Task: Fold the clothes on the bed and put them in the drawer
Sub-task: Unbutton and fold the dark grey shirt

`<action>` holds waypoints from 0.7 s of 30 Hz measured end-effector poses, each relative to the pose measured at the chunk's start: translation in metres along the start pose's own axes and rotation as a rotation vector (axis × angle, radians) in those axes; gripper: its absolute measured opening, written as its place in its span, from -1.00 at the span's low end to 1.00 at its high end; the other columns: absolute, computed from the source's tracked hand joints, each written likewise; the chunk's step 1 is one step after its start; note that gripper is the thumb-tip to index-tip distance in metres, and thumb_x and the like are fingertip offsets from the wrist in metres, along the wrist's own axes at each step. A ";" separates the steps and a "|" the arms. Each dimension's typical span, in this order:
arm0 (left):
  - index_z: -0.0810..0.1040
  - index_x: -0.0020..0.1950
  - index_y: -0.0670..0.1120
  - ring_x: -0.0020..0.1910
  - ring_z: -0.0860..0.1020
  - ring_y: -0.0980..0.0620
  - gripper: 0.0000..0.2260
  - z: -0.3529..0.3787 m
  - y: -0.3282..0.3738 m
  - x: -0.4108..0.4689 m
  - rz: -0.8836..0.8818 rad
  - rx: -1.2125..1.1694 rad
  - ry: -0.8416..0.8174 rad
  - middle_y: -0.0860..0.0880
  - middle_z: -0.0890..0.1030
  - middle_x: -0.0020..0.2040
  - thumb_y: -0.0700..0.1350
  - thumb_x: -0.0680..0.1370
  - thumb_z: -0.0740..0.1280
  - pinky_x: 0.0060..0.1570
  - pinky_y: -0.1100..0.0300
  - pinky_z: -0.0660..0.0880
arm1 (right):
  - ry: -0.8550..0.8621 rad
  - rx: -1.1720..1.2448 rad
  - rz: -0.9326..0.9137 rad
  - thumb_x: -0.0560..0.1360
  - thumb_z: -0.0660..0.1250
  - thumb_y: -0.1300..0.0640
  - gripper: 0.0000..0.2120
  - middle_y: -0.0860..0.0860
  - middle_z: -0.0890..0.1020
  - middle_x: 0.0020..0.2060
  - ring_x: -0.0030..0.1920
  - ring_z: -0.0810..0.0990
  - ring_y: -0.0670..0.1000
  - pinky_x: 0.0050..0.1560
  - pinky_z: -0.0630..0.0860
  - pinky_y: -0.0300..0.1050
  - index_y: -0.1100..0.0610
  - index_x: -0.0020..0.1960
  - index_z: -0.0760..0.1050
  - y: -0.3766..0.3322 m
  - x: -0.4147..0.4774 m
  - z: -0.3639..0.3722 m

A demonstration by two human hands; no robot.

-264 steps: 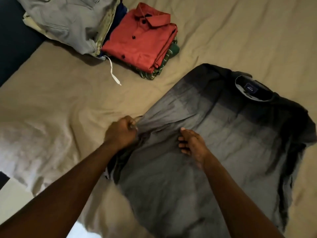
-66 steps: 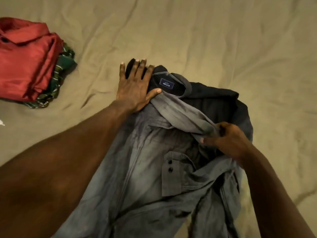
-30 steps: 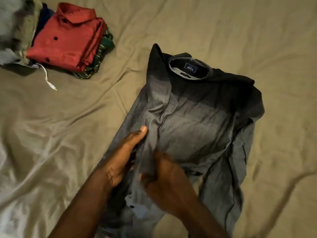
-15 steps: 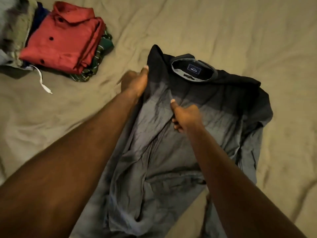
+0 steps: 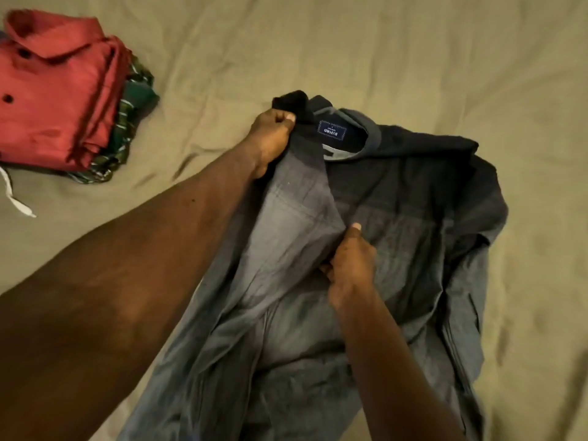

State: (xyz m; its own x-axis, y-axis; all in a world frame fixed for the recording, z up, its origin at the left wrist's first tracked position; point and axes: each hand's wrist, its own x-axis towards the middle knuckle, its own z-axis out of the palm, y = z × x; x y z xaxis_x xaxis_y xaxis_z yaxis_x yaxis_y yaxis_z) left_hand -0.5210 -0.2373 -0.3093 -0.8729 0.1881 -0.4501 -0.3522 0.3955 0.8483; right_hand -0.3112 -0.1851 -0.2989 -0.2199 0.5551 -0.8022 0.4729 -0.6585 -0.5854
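Far left on the bed (image 5: 381, 43): folded red shirt (image 5: 54, 90) stacked on a green plaid garment (image 5: 127, 122), with a white drawstring (image 5: 12, 198) trailing beside them. The frame edge cuts the pile.

My left hand (image 5: 270, 135) has its fingers curled round the dark shoulder edge of the grey shirt (image 5: 413, 218), just beside the collar and its blue label (image 5: 332, 131). The shirt lies spread at mid-bed, its left side panel turned in over the middle. My right hand (image 5: 350, 265) pinches that panel's edge at chest height, thumb on top.

Step in hand, I judge: the first lengthwise fold. The next move calls for laying this flap flat and smoothing it, then bringing the rumpled right side in to match.

Not readable: the hem runs under my forearms and off the bottom, my right fingers are tucked under cloth, I cannot place the sleeves, and no drawer is in view.
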 end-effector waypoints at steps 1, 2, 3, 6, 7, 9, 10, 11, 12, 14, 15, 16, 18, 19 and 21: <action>0.58 -0.05 0.02 0.00 0.60 0.04 -0.86 0.000 -0.007 0.003 -0.009 -0.020 -0.011 0.00 0.66 -0.04 -0.07 0.69 0.28 0.09 0.15 0.58 | -0.062 0.011 0.021 0.68 0.18 -0.14 -0.62 0.13 0.63 -0.09 -0.13 0.60 0.07 -0.25 0.60 -0.03 0.17 0.01 0.53 -0.001 -0.005 -0.001; 0.60 -0.02 0.02 0.01 0.62 0.04 -0.89 0.000 -0.009 0.003 -0.014 -0.062 -0.016 0.00 0.67 -0.03 -0.06 0.67 0.32 0.10 0.15 0.59 | -0.119 -0.041 0.010 0.64 0.25 -0.19 -0.58 0.16 0.65 -0.08 -0.10 0.64 0.09 -0.21 0.65 0.04 0.20 0.04 0.52 0.000 -0.010 -0.003; 0.62 0.02 0.00 0.04 0.64 0.02 -0.94 -0.001 -0.011 0.006 -0.023 -0.112 -0.021 -0.02 0.70 0.00 -0.06 0.65 0.36 0.12 0.13 0.61 | -0.142 -0.174 -0.053 0.59 0.31 -0.23 -0.54 0.18 0.66 -0.09 -0.07 0.66 0.13 -0.11 0.68 0.12 0.20 0.07 0.52 0.001 -0.016 -0.005; 0.61 0.17 -0.06 0.08 0.67 0.00 -0.82 -0.005 -0.010 0.000 0.011 -0.257 0.068 -0.06 0.69 0.10 -0.20 0.58 0.43 0.12 0.13 0.64 | 0.065 -0.664 -0.551 0.53 0.40 -0.18 -0.65 0.02 0.65 0.02 0.07 0.64 0.11 0.09 0.55 0.01 0.01 0.19 0.49 -0.002 -0.015 -0.014; 0.60 0.19 -0.07 0.07 0.67 -0.01 -0.79 -0.007 -0.010 -0.004 0.019 -0.342 0.114 -0.08 0.68 0.12 -0.27 0.58 0.39 0.12 0.11 0.65 | 0.131 -0.750 -0.750 0.54 0.40 -0.09 -0.65 0.01 0.60 0.13 0.15 0.58 0.09 0.12 0.49 -0.03 -0.03 0.27 0.46 -0.010 -0.011 -0.016; 0.60 0.23 -0.14 0.10 0.68 -0.10 -0.75 -0.014 -0.012 -0.010 -0.004 -0.572 0.098 -0.17 0.69 0.16 -0.34 0.60 0.29 0.14 0.00 0.65 | 0.157 -0.987 -1.124 0.50 0.43 0.03 -0.50 0.06 0.46 0.30 0.31 0.44 0.12 0.23 0.43 0.05 -0.05 0.41 0.41 -0.037 0.011 -0.010; 0.59 0.28 -0.18 0.12 0.67 -0.14 -0.72 -0.018 -0.013 -0.013 -0.022 -0.670 0.049 -0.20 0.68 0.18 -0.34 0.62 0.24 0.14 -0.02 0.65 | 0.143 -1.191 -1.263 0.48 0.45 0.02 -0.43 0.10 0.41 0.37 0.39 0.37 0.17 0.31 0.39 0.12 -0.04 0.46 0.38 -0.054 0.026 -0.002; 0.59 0.32 -0.20 0.11 0.67 -0.14 -0.70 -0.021 -0.015 -0.015 -0.048 -0.725 0.005 -0.21 0.68 0.19 -0.33 0.63 0.21 0.13 0.00 0.65 | 0.130 -1.401 -1.382 0.48 0.45 -0.03 -0.40 0.13 0.38 0.43 0.46 0.31 0.21 0.37 0.34 0.21 -0.02 0.48 0.37 -0.071 0.043 0.007; 0.58 0.33 -0.21 0.07 0.68 -0.10 -0.69 -0.024 -0.016 -0.017 -0.070 -0.747 -0.026 -0.19 0.68 0.17 -0.32 0.63 0.21 0.09 0.03 0.65 | 0.105 -1.602 -1.454 0.51 0.41 -0.09 -0.43 0.15 0.38 0.45 0.48 0.29 0.24 0.40 0.28 0.27 0.00 0.47 0.38 -0.092 0.057 0.018; 0.58 0.32 -0.24 -0.03 0.69 -0.03 -0.71 -0.023 -0.017 -0.021 -0.081 -0.729 -0.057 -0.14 0.70 0.09 -0.32 0.63 0.23 0.01 0.11 0.65 | 0.078 -1.835 -1.517 0.60 0.27 -0.15 -0.60 0.18 0.53 0.31 0.39 0.40 0.25 0.37 0.28 0.23 0.05 0.34 0.51 -0.139 0.076 0.038; 0.58 0.33 -0.26 -0.04 0.69 -0.02 -0.70 -0.021 -0.016 -0.024 -0.079 -0.717 -0.066 -0.14 0.69 0.08 -0.33 0.62 0.24 0.01 0.12 0.65 | 0.091 -1.819 -1.524 0.63 0.22 -0.15 -0.64 0.17 0.61 0.21 0.30 0.47 0.25 0.32 0.30 0.19 0.06 0.26 0.56 -0.162 0.082 0.047; 0.57 0.33 -0.28 -0.03 0.68 -0.04 -0.70 -0.020 -0.017 -0.025 -0.084 -0.700 -0.059 -0.17 0.69 0.10 -0.34 0.62 0.25 0.03 0.11 0.65 | 0.106 -1.704 -1.471 0.63 0.21 -0.15 -0.66 0.15 0.64 0.14 0.24 0.50 0.24 0.29 0.31 0.16 0.04 0.21 0.58 -0.183 0.088 0.054; 0.59 0.31 -0.28 0.04 0.68 -0.10 -0.71 -0.014 -0.019 -0.025 -0.115 -0.635 -0.015 -0.22 0.68 0.16 -0.33 0.61 0.28 0.13 0.03 0.65 | 0.181 -1.446 -1.256 0.60 0.28 -0.17 -0.64 0.14 0.60 0.22 0.29 0.47 0.24 0.30 0.31 0.17 0.03 0.26 0.55 -0.216 0.100 0.066; 0.61 0.29 -0.27 0.07 0.67 -0.13 -0.74 -0.011 -0.021 -0.023 -0.134 -0.575 0.023 -0.23 0.69 0.16 -0.32 0.60 0.31 0.18 -0.03 0.63 | 0.249 -1.388 -1.153 0.57 0.33 -0.17 -0.57 0.15 0.53 0.30 0.34 0.43 0.24 0.32 0.31 0.19 0.05 0.33 0.49 -0.225 0.104 0.071; 0.65 0.18 -0.22 0.11 0.68 -0.14 -0.82 -0.005 -0.019 -0.020 -0.154 -0.471 0.103 -0.18 0.71 0.09 -0.27 0.60 0.37 0.22 -0.06 0.61 | 0.362 -1.292 -1.075 0.54 0.39 -0.12 -0.50 0.15 0.41 0.36 0.37 0.38 0.21 0.32 0.33 0.15 0.08 0.38 0.40 -0.225 0.105 0.079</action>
State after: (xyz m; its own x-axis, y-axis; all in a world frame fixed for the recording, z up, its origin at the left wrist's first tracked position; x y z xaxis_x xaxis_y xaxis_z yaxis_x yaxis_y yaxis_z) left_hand -0.4987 -0.2530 -0.3155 -0.8190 0.0602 -0.5706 -0.5732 -0.0418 0.8184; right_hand -0.5080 -0.0187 -0.2609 -0.7712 0.6360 0.0280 0.6208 0.7610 -0.1883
